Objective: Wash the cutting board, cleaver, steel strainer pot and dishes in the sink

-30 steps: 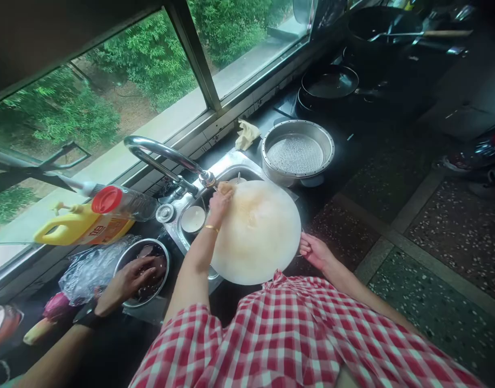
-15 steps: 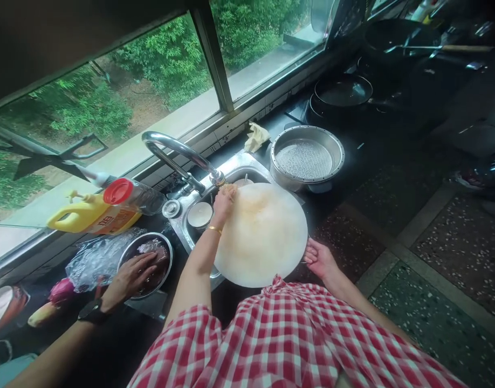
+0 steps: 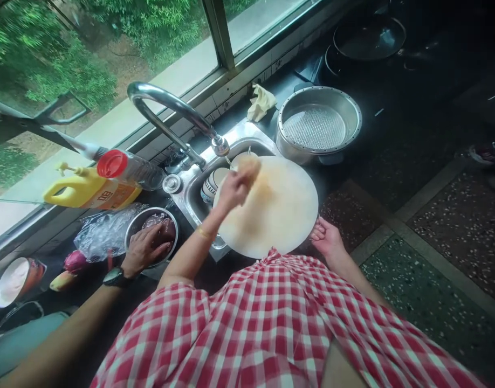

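Observation:
My left hand [image 3: 233, 191], blurred by motion, is closed on a tan scrubber [image 3: 249, 166], perhaps a loofah. It works over the upper left part of a large round white cutting board [image 3: 282, 221], whose surface carries yellowish stains. The board lies tilted across the front of the sink [image 3: 186, 199]. At its right edge, my right hand [image 3: 327, 237] grips the rim with curled fingers. Bowls [image 3: 209, 186] sit in the sink behind the board, partly covered by it. The chrome faucet [image 3: 220, 145] hangs just above the scrubber.
On the left, another person's hand [image 3: 144, 245] rests in a metal bowl [image 3: 174, 237] holding something dark and wet. Behind it are a plastic bag [image 3: 100, 231], a yellow jug [image 3: 81, 188] and a red-lidded jar [image 3: 140, 172]. A steamer pot [image 3: 318, 124] stands right of the sink.
My left hand has moved the scrubber from the board's upper left edge inward over its surface. My right hand keeps its grip on the rim. The camera view has shifted.

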A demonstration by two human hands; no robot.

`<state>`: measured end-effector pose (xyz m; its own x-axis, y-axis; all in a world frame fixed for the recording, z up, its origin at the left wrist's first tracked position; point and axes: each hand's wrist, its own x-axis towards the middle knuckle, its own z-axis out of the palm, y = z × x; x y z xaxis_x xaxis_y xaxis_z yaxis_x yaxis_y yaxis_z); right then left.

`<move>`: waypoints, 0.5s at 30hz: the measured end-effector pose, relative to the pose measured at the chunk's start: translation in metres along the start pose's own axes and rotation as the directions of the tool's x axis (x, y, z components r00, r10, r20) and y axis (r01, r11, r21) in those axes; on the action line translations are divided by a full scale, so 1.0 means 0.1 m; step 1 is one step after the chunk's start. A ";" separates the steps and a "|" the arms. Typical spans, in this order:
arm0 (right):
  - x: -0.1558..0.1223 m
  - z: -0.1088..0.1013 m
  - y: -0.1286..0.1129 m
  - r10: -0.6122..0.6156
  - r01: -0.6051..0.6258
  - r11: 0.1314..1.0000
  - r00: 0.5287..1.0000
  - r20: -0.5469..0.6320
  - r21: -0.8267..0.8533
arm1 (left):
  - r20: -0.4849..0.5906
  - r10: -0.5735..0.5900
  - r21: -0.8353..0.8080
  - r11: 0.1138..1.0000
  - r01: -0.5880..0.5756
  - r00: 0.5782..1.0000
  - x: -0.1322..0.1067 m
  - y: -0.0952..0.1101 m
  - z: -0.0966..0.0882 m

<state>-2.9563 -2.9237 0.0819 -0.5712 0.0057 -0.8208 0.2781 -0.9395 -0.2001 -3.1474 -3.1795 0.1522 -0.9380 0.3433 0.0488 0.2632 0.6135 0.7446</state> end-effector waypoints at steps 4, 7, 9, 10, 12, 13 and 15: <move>-0.04 0.11 -0.02 0.045 -0.043 0.998 0.998 -0.046 0.036 | 0.415 0.146 0.368 0.876 -0.313 0.898 -0.95 0.37 0.41; -0.07 0.17 -0.05 0.070 -0.070 0.998 0.997 -0.037 0.006 | 0.455 0.075 0.440 0.847 -0.298 0.887 -1.18 0.32 0.53; -0.10 0.18 -0.07 0.101 -0.101 0.995 0.994 -0.029 -0.019 | 0.312 -0.081 0.512 0.853 -0.096 0.947 -1.05 0.06 0.39; -0.11 0.17 -0.08 0.114 -0.115 0.993 0.993 -0.021 -0.028 | 0.227 -0.158 0.528 0.849 0.015 0.961 -0.93 -0.11 0.27; -0.14 0.16 -0.09 0.127 -0.127 0.991 0.992 -0.001 -0.041 | 0.042 -0.266 0.511 0.834 0.208 0.963 -0.62 -0.47 -0.01; -0.15 0.16 -0.09 0.127 -0.127 0.991 0.992 0.010 -0.045 | -0.037 -0.316 0.475 0.829 0.295 0.948 -0.46 -0.63 -0.13; -0.16 0.15 -0.08 0.122 -0.120 0.991 0.992 0.023 -0.052 | -0.139 -0.340 0.305 0.879 0.367 0.930 -0.13 -0.82 -0.27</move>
<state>-2.9612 -2.9214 0.1044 -0.5507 -0.1166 -0.8265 0.3850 -0.9141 -0.1276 -3.1631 -3.2532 0.1090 -0.9933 0.0116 -0.1149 -0.0440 0.8822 0.4688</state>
